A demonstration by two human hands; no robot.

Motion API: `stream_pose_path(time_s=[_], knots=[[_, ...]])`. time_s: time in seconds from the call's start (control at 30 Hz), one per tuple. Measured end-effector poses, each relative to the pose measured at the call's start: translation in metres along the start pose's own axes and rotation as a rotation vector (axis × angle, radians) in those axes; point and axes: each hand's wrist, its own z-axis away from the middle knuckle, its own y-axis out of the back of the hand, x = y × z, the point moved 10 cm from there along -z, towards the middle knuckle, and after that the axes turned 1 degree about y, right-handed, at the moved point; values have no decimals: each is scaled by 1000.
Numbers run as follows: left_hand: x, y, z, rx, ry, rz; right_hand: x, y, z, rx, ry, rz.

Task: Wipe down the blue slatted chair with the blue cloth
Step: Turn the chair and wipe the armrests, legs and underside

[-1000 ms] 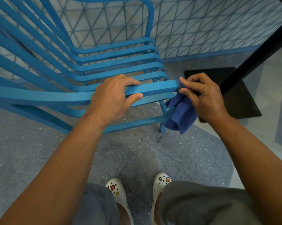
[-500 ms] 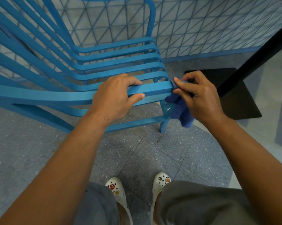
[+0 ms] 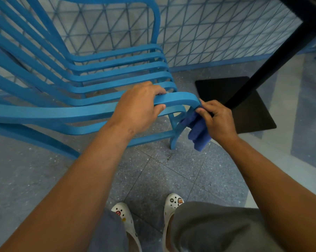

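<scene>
Grip first: left hand (image 3: 135,110) is wrapped over the near armrest of the blue slatted chair (image 3: 102,70), fingers curled across the top and thumb tucked under the front edge. My guess is that's just to steady the chair so it doesn't scoot or tip while the other side gets rubbed.

Right hand (image 3: 215,120) has the blue cloth (image 3: 197,131) bunched up, thumb and fingers pinching it against the spot where the armrest bends down into the front leg. Loose end of the cloth hangs below the hand, beside the leg. Looks like the curve and the leg are the part being wiped right now, which makes sense since you need to wrap the cloth round a bend like that rather than swipe flat.

Seat slats and the far armrest sit further back, nowhere near the cloth, so I'd say plenty is left to do.

Around it: a black table post (image 3: 273,64) slants down to a black square base (image 3: 244,99) just right of the chair's front corner, fairly tight beside the right hand. A tiled wall with a triangle pattern is behind. Speckled grey floor (image 3: 44,179), white clogs (image 3: 171,204) with little charms and grey trouser legs at the bottom.
</scene>
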Motion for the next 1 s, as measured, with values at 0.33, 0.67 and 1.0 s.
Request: stream_pose_path(time_s=[0.33,0.67,1.0], knots=[[24,-18,-15,-12,-24,40,-48,16,-13,39,172,-66],[12,-12,-9,7,-56,57,-11,4,-9,15,104,-27],[25,4,31,245,-244,198,35,-43,13,-257,-225,-23]])
